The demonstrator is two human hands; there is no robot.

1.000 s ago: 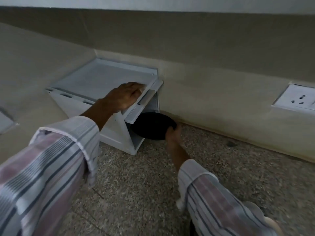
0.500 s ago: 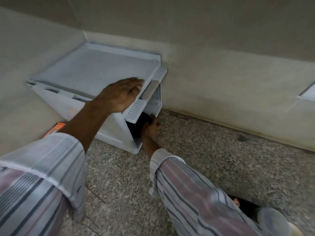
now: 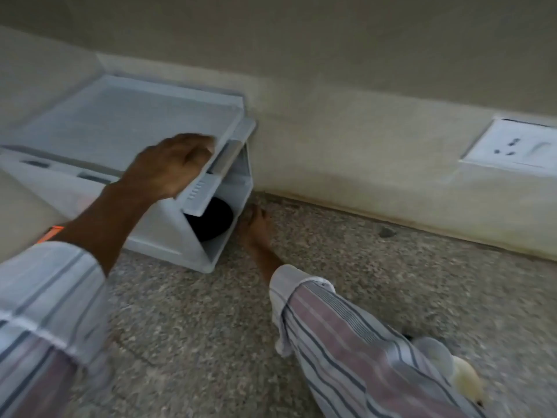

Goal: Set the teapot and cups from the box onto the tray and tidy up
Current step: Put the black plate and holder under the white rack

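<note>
Speckled stone floor (image 3: 376,282), corner of two beige walls. White plastic box (image 3: 168,233) sits on the floor, pushed into the corner. Its hinged lid (image 3: 120,125) is raised at the front edge, tilted up, leaving a gap on the right-hand side.

Wall socket plate (image 3: 512,146) on the right wall, well apart from the box. A small dark spot on the floor near the skirting. Small orange thing (image 3: 51,232) just left of the box, mostly hidden behind the left forearm; cannot tell what it is. Pale rounded object at lower right edge of view, blurred, unidentified.

No readable writing or brand on box, lid or socket.

Inside the gap: a black round object (image 3: 211,218), lying within the box under the lifted lid. Only part shows; the rest is hidden by the box wall and lid.

Left hand (image 3: 168,164) lies on the lid's front rim, fingers curled over the edge, gripping it and propping it up. Right hand (image 3: 254,227) is low on the floor just beside the box's open right corner, near the black object but apart from it, holding nothing; fingers loosely bent. Both sleeves striped. Frame has motion blur.
</note>
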